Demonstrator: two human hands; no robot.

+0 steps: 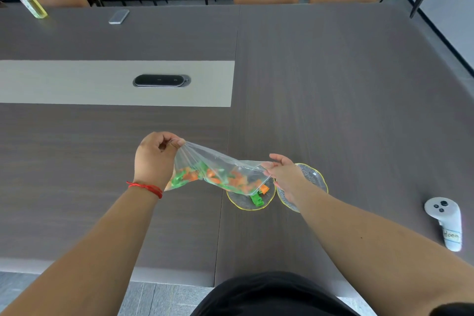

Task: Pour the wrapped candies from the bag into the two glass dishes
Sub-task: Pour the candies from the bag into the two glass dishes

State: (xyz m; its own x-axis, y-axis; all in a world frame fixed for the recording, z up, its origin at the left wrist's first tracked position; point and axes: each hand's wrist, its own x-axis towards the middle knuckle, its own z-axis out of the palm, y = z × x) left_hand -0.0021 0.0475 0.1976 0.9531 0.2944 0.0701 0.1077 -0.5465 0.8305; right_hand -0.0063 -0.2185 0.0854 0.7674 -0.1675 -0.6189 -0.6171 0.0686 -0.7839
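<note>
Left hand point(154, 159) pinches the bag point(218, 174) bottom high; right hand point(284, 174) grips its mouth, candies point(257, 199) landing in left dish point(246, 202).

The person is wearing a thin red string bracelet point(146, 188) around the wrist of the left hand point(154, 159). Both arms are showing bare, with no sleeves. Dark black clothing point(272, 295) is covering the lap.

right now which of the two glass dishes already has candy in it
The left glass dish, under the open mouth of the bag: a green and an orange candy lie in it. The right glass dish, partly behind the right hand, shows none.
</note>
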